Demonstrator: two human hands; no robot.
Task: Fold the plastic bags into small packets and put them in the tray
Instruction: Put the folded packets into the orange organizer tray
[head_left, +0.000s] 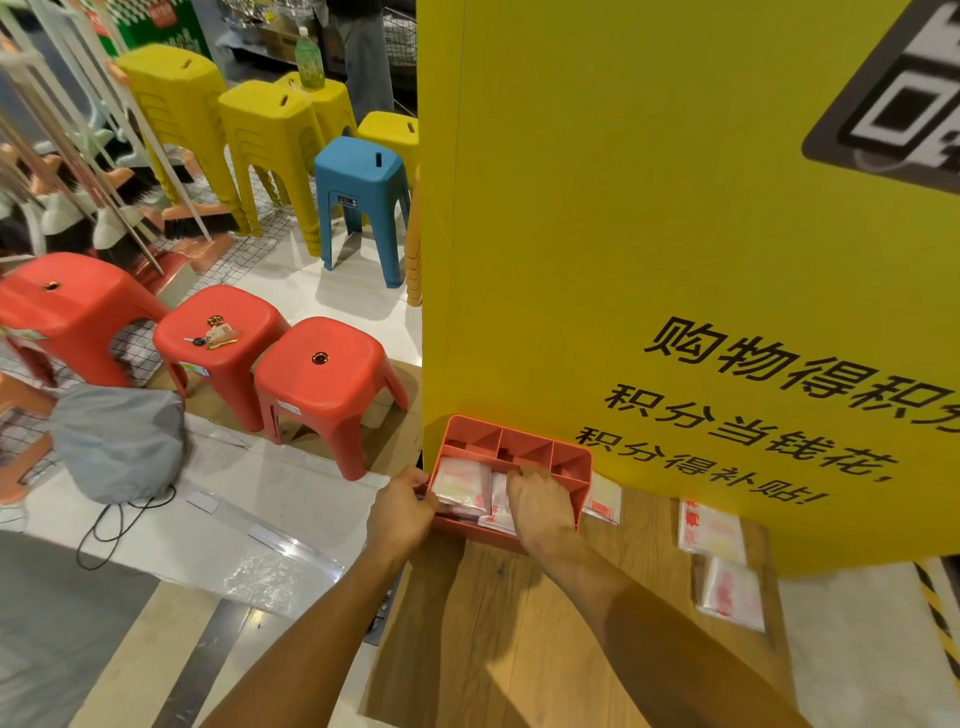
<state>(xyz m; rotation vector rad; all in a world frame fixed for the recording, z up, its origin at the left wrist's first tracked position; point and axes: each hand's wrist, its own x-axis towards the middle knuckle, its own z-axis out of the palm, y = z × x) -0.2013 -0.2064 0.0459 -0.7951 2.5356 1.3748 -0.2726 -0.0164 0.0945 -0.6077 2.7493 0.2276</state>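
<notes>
A coral-red compartment tray (519, 439) sits on the far left corner of the wooden table (519, 634), against a yellow board. Folded white plastic-bag packets (460, 483) with red print fill its front compartment. My left hand (400, 512) grips the tray's left front rim. Inside the tray, my right hand (540, 506) lies palm down on a packet (500, 512), fingers bent over it. Three folded bags lie on the table to the right: one (603, 500) beside the tray, two more (710, 530) (731, 592) farther right.
The tall yellow sign board (675, 234) stands right behind the tray. Left of the table are three red stools (322, 374), a grey bag (119, 441) on the floor, yellow and blue stools (361, 202) and brooms farther back.
</notes>
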